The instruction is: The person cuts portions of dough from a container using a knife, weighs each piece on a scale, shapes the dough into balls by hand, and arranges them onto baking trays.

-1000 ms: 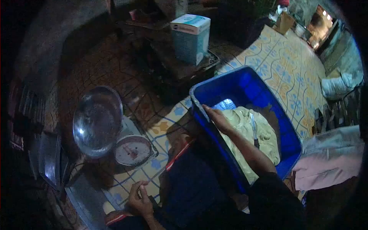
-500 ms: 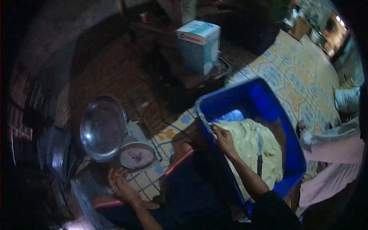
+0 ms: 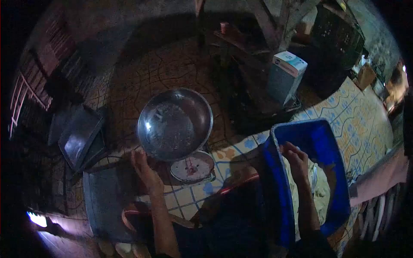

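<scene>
Pale dough (image 3: 322,189) lies in a blue plastic tub (image 3: 344,189) on the right. A narrow blade (image 3: 315,175) stands out from the dough, partly behind my right forearm. My right hand (image 3: 296,161) is over the dough by the tub's left rim, fingers bent and apart, with nothing visible in them. My left hand (image 3: 146,172) is raised with fingers spread, just beside the lower left edge of a round metal pan (image 3: 176,124). That pan rests on a scale with a round dial (image 3: 192,169), and is empty.
A dark tray (image 3: 109,195) lies at lower left, with more trays (image 3: 79,137) stacked beyond it. A tall box (image 3: 286,79) stands behind the tub on a low dark surface. Patterned tiles (image 3: 365,116) cover the floor. Pink cloth (image 3: 380,178) hangs at right.
The view has swung left, so pan, tub and box appear farther right. My right hand has come off the tub's rim. My left hand has risen to the pan's edge.
</scene>
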Tool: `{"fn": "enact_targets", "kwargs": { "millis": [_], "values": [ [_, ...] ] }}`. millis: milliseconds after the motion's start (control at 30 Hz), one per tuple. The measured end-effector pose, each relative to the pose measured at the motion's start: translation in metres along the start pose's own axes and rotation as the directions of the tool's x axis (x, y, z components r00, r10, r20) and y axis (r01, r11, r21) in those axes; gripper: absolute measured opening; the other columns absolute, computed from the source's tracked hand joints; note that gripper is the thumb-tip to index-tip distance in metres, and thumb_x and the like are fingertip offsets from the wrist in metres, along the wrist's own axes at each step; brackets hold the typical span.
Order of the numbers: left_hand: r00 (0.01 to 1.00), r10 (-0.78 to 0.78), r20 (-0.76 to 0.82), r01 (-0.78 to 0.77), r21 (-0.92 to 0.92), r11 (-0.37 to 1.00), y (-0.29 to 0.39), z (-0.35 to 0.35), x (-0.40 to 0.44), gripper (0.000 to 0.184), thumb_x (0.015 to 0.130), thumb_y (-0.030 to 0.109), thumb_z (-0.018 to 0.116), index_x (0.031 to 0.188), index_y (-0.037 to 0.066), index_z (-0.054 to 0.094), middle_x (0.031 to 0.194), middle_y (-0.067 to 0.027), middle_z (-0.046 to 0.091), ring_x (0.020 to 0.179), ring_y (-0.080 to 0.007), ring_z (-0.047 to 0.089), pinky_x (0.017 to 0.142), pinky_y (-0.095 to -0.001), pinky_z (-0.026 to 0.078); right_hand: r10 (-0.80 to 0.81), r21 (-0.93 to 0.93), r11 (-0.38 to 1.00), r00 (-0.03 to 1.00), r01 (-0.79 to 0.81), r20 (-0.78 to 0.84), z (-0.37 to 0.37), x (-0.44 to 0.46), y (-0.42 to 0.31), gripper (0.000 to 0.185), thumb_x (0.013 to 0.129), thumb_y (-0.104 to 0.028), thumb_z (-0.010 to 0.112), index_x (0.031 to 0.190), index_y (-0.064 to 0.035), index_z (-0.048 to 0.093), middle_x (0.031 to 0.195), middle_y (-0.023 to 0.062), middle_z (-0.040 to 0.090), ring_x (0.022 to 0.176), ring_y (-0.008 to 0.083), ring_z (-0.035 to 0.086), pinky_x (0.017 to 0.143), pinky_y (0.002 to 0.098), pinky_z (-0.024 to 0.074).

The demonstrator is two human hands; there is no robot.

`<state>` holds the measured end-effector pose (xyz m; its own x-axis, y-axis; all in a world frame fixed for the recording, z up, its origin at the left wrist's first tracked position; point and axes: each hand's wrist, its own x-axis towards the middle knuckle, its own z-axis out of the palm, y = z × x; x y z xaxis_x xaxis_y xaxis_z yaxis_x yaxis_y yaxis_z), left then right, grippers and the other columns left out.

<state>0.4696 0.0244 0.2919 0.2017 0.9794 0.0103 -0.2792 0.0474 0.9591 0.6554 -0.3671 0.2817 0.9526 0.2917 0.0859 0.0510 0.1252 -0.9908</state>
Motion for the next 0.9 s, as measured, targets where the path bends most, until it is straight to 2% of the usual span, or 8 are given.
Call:
{"fn": "enact_targets", "kwargs": {
  "millis": [100, 200, 333, 500, 700, 733, 833, 900],
  "values": [
    [0.997, -0.080, -0.015, 0.080, 0.027, 0.996, -0.002, 0.011, 0.011, 0.052, 0.087, 0.021, 0.059, 0.133, 0.004, 0.042, 0.127, -0.0129, 0.049, 0.114, -0.0212, 0.049, 0.096, -0.0361, 0.039, 0.055, -0.143, 0.990, 0.885, 0.013, 0.462, 0.118, 0.001, -0.074, 0.040, 0.093, -0.017, 0.054, 0.124, 0.0068, 0.055, 0.128, 0.0178, 0.057, 0.116, 0.0237, 0.056, 0.101, 0.0342, 0.0413],
    [0.977, -0.208, 0.041, 0.201, 0.128, 0.971, 0.010, 0.028, 0.016, 0.046, 0.084, 0.009, 0.052, 0.129, 0.002, 0.048, 0.112, -0.0112, 0.056, 0.095, -0.0193, 0.056, 0.083, -0.0331, 0.046, -0.076, -0.269, 0.710, 0.450, 0.650, 0.890, 0.235, 0.043, -0.079, 0.050, 0.093, -0.021, 0.051, 0.135, 0.0048, 0.042, 0.136, 0.0225, 0.048, 0.118, 0.0339, 0.055, 0.099, 0.0455, 0.0438],
    [0.972, -0.227, -0.055, 0.219, -0.114, 0.969, -0.002, 0.039, 0.027, 0.039, 0.078, -0.004, 0.041, 0.113, -0.001, 0.058, 0.091, -0.0072, 0.060, 0.076, -0.0166, 0.058, 0.068, -0.0304, 0.049, 0.433, -0.518, 0.303, 0.368, 0.800, 0.823, 0.328, 0.092, -0.032, 0.063, 0.095, -0.031, 0.047, 0.145, 0.0011, 0.024, 0.148, 0.0209, 0.030, 0.132, 0.0386, 0.036, 0.108, 0.0503, 0.0318],
    [0.973, -0.219, -0.071, 0.191, -0.284, 0.940, -0.012, 0.040, 0.035, 0.034, 0.077, -0.007, 0.039, 0.103, -0.003, 0.060, 0.090, -0.0054, 0.060, 0.075, -0.0139, 0.054, 0.069, -0.0259, 0.045, 0.390, -0.106, 0.400, -0.064, 0.911, 0.919, 0.349, 0.097, -0.011, 0.065, 0.096, -0.038, 0.044, 0.149, -0.0096, 0.019, 0.157, 0.0149, 0.008, 0.144, 0.0335, 0.008, 0.115, 0.0496, 0.0155],
    [0.964, -0.239, -0.114, 0.180, -0.376, 0.909, -0.053, 0.035, 0.049, 0.026, 0.082, -0.002, 0.042, 0.099, -0.003, 0.062, 0.093, -0.0064, 0.059, 0.079, -0.0146, 0.053, 0.072, -0.0291, 0.046, 0.514, -0.463, -0.124, 0.456, 0.878, 0.727, 0.321, 0.098, -0.028, 0.063, 0.097, -0.042, 0.041, 0.149, -0.0135, 0.020, 0.155, 0.0179, 0.012, 0.143, 0.0366, 0.011, 0.115, 0.0535, 0.0131],
    [0.953, -0.260, -0.156, 0.183, -0.387, 0.904, -0.051, 0.038, 0.049, 0.026, 0.083, -0.001, 0.043, 0.099, -0.003, 0.062, 0.094, -0.0068, 0.059, 0.079, -0.0151, 0.053, 0.072, -0.0294, 0.046, 0.626, -0.045, -0.100, 0.098, 0.994, 0.774, 0.326, 0.098, -0.011, 0.064, 0.097, -0.044, 0.039, 0.149, -0.0125, 0.020, 0.155, 0.0202, 0.012, 0.142, 0.0401, 0.010, 0.114, 0.0546, 0.0128],
    [0.930, -0.336, -0.146, 0.251, -0.414, 0.875, -0.062, 0.038, 0.053, 0.021, 0.086, 0.007, 0.049, 0.102, 0.001, 0.061, 0.095, -0.0064, 0.059, 0.083, -0.0159, 0.055, 0.073, -0.0312, 0.047, 0.352, 0.048, 0.097, -0.079, 0.994, 0.932, 0.344, 0.097, 0.003, 0.063, 0.097, -0.043, 0.039, 0.149, -0.0136, 0.019, 0.154, 0.0211, 0.013, 0.142, 0.0427, 0.011, 0.114, 0.0551, 0.0161],
    [0.947, -0.291, 0.133, 0.315, -0.553, 0.772, -0.096, 0.020, 0.055, 0.023, 0.088, 0.018, 0.058, 0.109, 0.006, 0.057, 0.096, -0.0050, 0.057, 0.087, -0.0163, 0.055, 0.074, -0.0345, 0.049, 0.279, -0.224, 0.062, 0.199, 0.972, 0.940, 0.347, 0.122, 0.002, 0.064, 0.095, -0.044, 0.039, 0.150, -0.0200, 0.017, 0.156, 0.0192, 0.007, 0.143, 0.0417, 0.006, 0.112, 0.0590, 0.0147]
  ]
}}
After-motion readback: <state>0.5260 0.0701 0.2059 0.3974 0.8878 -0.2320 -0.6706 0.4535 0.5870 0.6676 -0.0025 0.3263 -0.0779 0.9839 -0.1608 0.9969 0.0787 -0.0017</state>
